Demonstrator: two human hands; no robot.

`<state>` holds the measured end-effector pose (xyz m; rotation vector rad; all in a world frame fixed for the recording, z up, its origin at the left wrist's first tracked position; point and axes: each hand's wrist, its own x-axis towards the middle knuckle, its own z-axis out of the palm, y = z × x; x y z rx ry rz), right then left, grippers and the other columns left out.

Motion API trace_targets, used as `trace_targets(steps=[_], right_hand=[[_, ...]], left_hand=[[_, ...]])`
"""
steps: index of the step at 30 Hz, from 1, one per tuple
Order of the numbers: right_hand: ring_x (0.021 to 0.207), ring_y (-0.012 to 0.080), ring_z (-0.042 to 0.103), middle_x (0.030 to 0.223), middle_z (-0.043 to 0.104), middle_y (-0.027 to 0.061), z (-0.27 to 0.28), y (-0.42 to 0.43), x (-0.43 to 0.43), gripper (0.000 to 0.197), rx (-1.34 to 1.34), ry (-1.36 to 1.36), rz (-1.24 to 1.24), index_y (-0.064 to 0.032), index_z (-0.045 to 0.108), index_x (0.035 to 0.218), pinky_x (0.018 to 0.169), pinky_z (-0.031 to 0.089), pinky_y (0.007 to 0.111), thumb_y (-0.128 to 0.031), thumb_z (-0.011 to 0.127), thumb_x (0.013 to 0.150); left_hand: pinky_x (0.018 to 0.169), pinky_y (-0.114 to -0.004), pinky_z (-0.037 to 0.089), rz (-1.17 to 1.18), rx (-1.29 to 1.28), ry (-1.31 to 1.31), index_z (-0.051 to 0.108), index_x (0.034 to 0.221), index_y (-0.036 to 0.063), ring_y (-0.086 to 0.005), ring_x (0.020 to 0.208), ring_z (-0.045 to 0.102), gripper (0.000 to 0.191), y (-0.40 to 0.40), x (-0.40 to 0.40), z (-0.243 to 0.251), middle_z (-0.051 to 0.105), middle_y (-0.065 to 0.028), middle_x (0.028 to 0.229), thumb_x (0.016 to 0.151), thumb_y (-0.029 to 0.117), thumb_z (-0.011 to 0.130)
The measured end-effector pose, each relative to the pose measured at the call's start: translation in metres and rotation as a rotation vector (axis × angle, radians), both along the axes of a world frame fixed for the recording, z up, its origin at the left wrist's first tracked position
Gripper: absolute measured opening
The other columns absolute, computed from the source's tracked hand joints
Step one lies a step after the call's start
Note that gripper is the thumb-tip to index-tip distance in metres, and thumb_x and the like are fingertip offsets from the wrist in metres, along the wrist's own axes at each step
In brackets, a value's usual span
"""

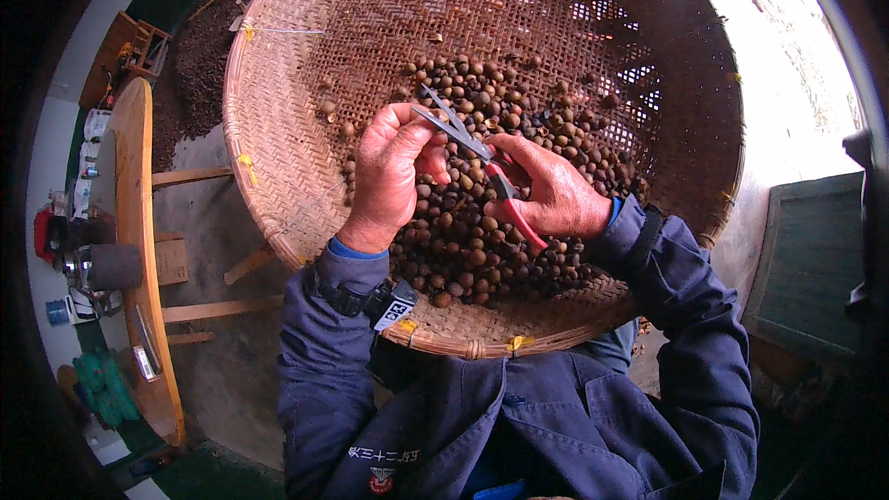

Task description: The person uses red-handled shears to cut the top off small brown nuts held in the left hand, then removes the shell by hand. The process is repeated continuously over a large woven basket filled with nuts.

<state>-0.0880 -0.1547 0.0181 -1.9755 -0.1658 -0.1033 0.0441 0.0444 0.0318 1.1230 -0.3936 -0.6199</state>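
A large round woven bamboo tray (pixel 278 118) lies in front of me, with a heap of small round brown fruits or nuts (pixel 479 257) in its middle. My right hand (pixel 555 187) grips the red and black handles of a pair of scissors (pixel 455 126), whose metal blades are parted and point up and left. My left hand (pixel 396 167) is raised beside the blades, thumb and index finger pinched together near one blade tip. Whether something small sits between those fingers cannot be told. Both hands are above the heap.
At the left stands a wooden table (pixel 144 222) with bottles and a green net-like bundle (pixel 104 385) by it. Wooden legs reach toward the tray. Dark dried material (pixel 187 76) covers the floor at the upper left. A greenish panel (pixel 806 257) stands at the right.
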Motion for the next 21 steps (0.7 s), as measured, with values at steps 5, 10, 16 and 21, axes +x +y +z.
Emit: trace_targets(steps=[5,10,16,21], right_hand=[[0.103,0.0281,0.065,0.114,0.061,0.0182,-0.005,0.001,0.001,0.073,0.059,0.002,0.008,0.0029,0.048,0.135,0.089,0.054,0.037,-0.031,0.082,0.08],[0.102,0.026,0.064,0.113,0.061,0.0177,-0.005,0.004,-0.001,0.074,0.021,0.011,-0.008,0.0014,0.048,0.136,0.086,0.053,0.037,-0.032,0.082,0.081],[0.099,0.0243,0.062,0.111,0.06,0.0154,0.003,0.004,0.002,0.071,0.076,0.06,-0.018,-0.0006,0.05,0.135,0.083,0.052,0.036,-0.032,0.083,0.08],[0.094,0.0227,0.062,0.109,0.061,0.0138,0.006,-0.001,0.003,0.074,-0.018,0.127,-0.017,-0.0003,0.05,0.136,0.081,0.052,0.034,-0.032,0.083,0.077]], left_hand=[[0.056,-0.029,0.058,0.04,-0.002,-0.088,0.057,0.109,0.0047,-0.011,0.066,0.061,0.015,0.0,0.0,-0.004,0.064,-0.0067,0.088,0.1,0.017,0.057],[0.055,-0.025,0.055,0.088,-0.003,-0.134,0.055,0.109,0.0032,-0.0092,0.063,0.059,0.015,-0.006,-0.007,-0.005,0.063,-0.0062,0.085,0.102,0.017,0.055],[0.056,-0.024,0.054,0.052,0.027,-0.145,0.054,0.111,0.0028,-0.0084,0.061,0.059,0.016,-0.009,-0.01,-0.003,0.064,-0.0063,0.085,0.104,0.017,0.051],[0.055,-0.026,0.057,0.053,-0.035,-0.009,0.055,0.11,0.0005,-0.0113,0.062,0.062,0.018,-0.006,-0.006,-0.001,0.065,-0.0085,0.084,0.102,0.016,0.056]])
